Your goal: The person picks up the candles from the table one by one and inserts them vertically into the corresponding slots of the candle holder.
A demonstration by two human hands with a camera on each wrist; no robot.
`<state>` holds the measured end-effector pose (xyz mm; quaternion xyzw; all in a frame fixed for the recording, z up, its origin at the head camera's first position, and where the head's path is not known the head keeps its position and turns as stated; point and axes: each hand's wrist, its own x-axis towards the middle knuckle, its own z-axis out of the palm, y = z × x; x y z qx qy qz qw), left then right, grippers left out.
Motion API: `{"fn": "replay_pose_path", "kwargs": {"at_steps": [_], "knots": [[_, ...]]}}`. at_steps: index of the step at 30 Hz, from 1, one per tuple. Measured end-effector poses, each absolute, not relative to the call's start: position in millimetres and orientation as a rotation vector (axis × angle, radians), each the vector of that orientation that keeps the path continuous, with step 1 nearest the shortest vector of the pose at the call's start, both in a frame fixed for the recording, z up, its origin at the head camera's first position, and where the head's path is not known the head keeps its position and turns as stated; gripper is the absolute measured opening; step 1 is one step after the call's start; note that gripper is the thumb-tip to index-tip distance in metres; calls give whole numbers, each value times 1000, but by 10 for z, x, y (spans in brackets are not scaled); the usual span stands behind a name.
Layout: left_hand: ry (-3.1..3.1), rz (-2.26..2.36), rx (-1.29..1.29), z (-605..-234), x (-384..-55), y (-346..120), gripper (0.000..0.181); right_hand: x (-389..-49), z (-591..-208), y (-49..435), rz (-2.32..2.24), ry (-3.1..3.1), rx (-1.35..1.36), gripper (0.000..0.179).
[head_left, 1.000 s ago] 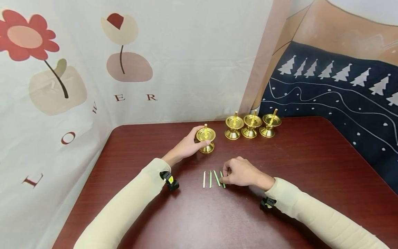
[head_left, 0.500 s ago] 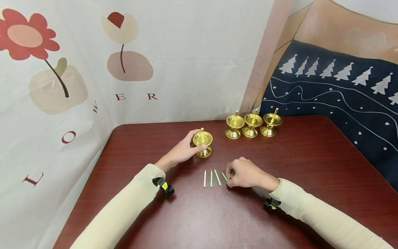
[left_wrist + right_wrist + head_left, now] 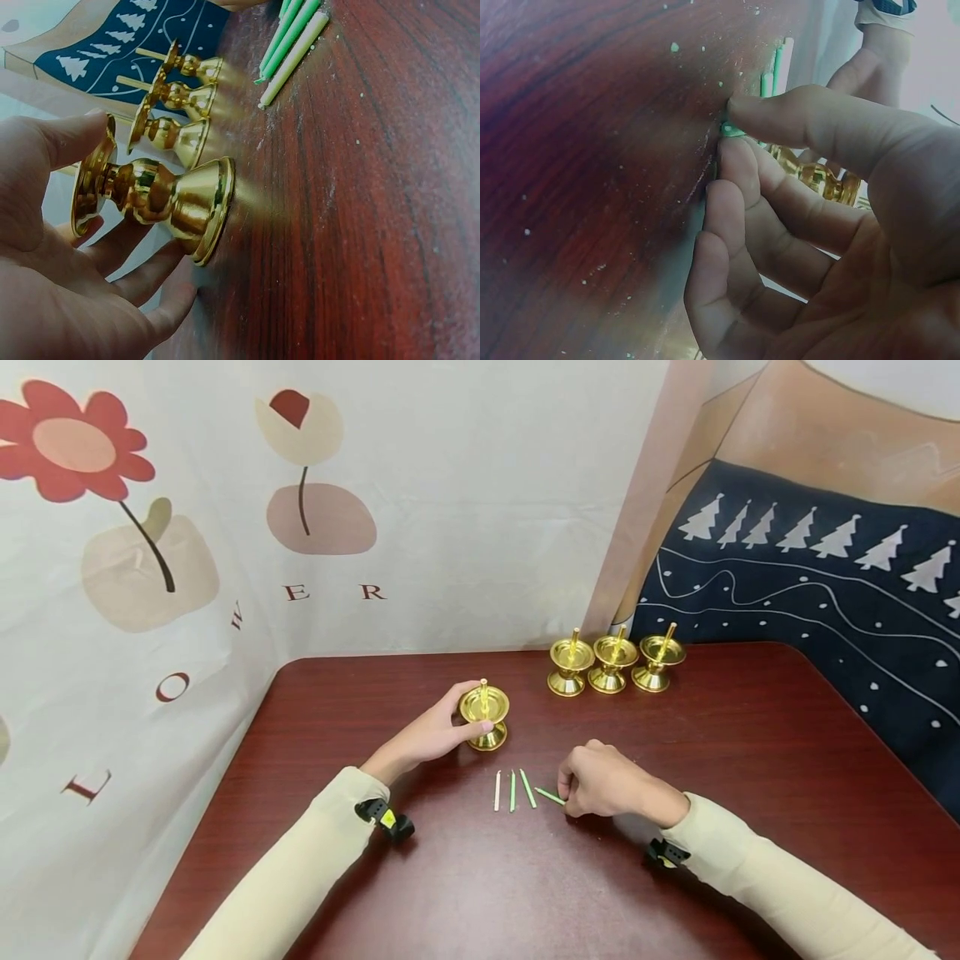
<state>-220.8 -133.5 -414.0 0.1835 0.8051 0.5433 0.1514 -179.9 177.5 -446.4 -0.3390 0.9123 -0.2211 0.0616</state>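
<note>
My left hand (image 3: 429, 732) holds a brass candlestick (image 3: 491, 741), its thumb on the dish rim and its fingers behind. In the left wrist view the candlestick's foot (image 3: 204, 206) is close to the tabletop; I cannot tell whether it touches. With thumb and forefinger, my right hand (image 3: 613, 782) pinches one end of a thin green candle (image 3: 550, 795), seen end-on in the right wrist view. That candle slants low over the table. To its left lie two more green candles (image 3: 528, 788) and a pale candle (image 3: 497, 791), roughly side by side.
Three matching brass candlesticks (image 3: 615, 652) stand in a row at the back right of the dark red table (image 3: 420, 893). Behind the table hang a white flower-print cloth (image 3: 465, 510) and a dark blue tree-print cloth (image 3: 787, 585). Small pale crumbs dot the wood.
My left hand has brought the candlestick nearer and slightly left. My right hand has shifted right with the green candle, whose free end has swung round to point left.
</note>
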Motion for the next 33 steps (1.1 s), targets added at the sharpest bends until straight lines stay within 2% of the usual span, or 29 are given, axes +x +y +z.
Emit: {"fn": "replay_pose_path", "kwargs": {"at_steps": [4,11,22,33], "knots": [[2310,1557,531,-4138,-2186,-1354,76,-1867,-4605,1817,-682,2774,-1028,27],[2289,1569,541,-4165,-2200,-1373,76,-1741,-4089,1654,-756,2763,-921,22],[2230,1610,540,-4156,-2200,-1414,77,-2074,-3957,1427,-1232,2793,-895,12],[2200,1668,533,-4190,-2187,-1398,74,-2267,-3777,1082,-1577,2739,-885,3]]}}
